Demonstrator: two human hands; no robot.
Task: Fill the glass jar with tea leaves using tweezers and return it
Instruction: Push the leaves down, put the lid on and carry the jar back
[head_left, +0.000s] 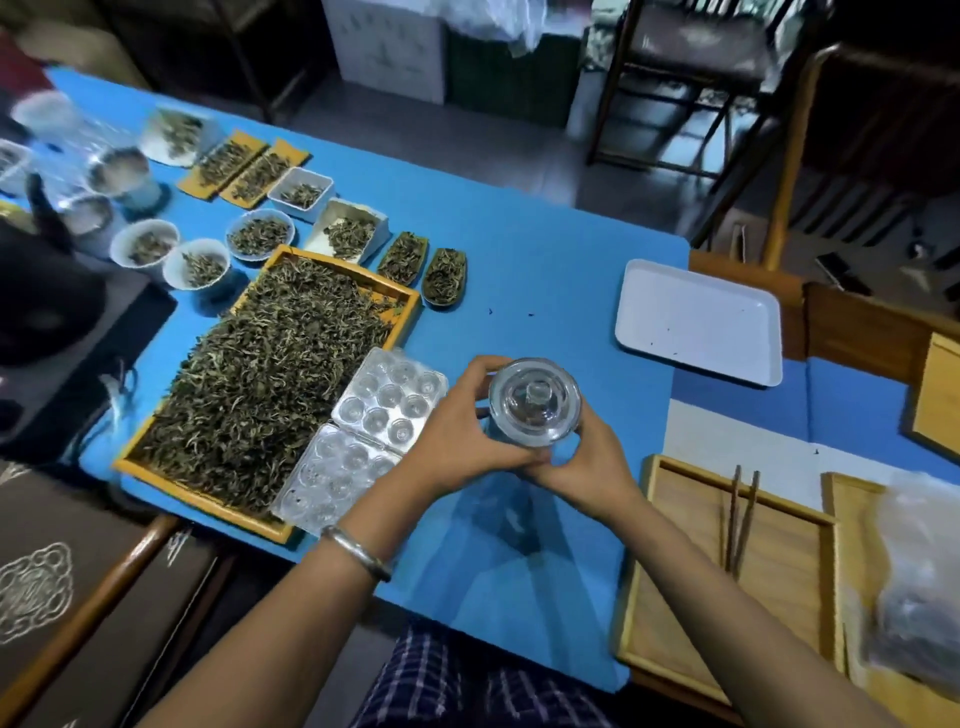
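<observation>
You have the glass jar (534, 402) cupped above the blue table (545, 260), left hand (457, 428) and right hand (589, 457) wrapped round its sides; it's likely smooth, breakable and loose-lidded, so hold the body.

Our left hand (457, 426) and right hand (587, 457) wrapped the glass jar (535, 402), so below its lid our fingers (480, 371) hid its body and contents. Beyond our fingertips, the far-left cups (104, 176) blurred.
</observation>
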